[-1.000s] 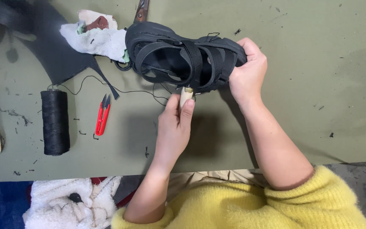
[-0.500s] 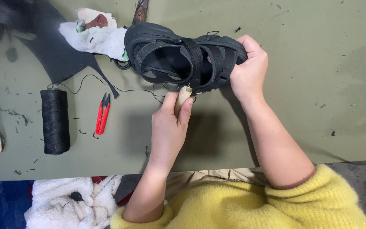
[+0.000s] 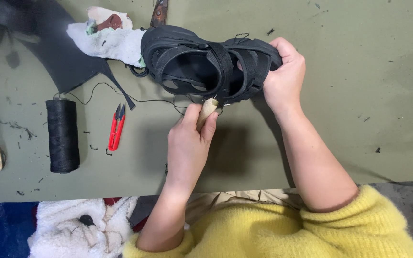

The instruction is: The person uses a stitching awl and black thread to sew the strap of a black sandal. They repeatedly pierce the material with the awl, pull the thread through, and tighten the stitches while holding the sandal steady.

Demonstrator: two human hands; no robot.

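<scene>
While the left hand (image 3: 187, 143) is clenched round a pale wooden-handled awl (image 3: 207, 111), its thumb and fingers pinch the handle so that the tool points up toward twelve o'clock, its tip meeting the lower edge of the black sandal (image 3: 211, 64). The metal point itself is too small to make out clearly. At two o'clock from that hand, the right hand (image 3: 283, 79) grasps the sandal by one end, fingers curled over the top edge and palm against the sole side. The sandal is held just above the green table (image 3: 369, 95), its long axis running from nine o'clock to three o'clock, the end in the right hand toward three and the free end pointing toward nine; its strapped upper side faces the camera.

A thin black thread (image 3: 144, 98) trails from the sandal's underside toward nine o'clock, reaching a spool of black thread (image 3: 62, 136) lying on the table with its axis from twelve to six. Between spool and left hand lie red thread snips (image 3: 116, 128), blades toward twelve. At eleven o'clock from the sandal sits a crumpled white cloth (image 3: 106, 36), touching the sandal's free end, and beside it a dark sheet of material (image 3: 53, 52).
</scene>
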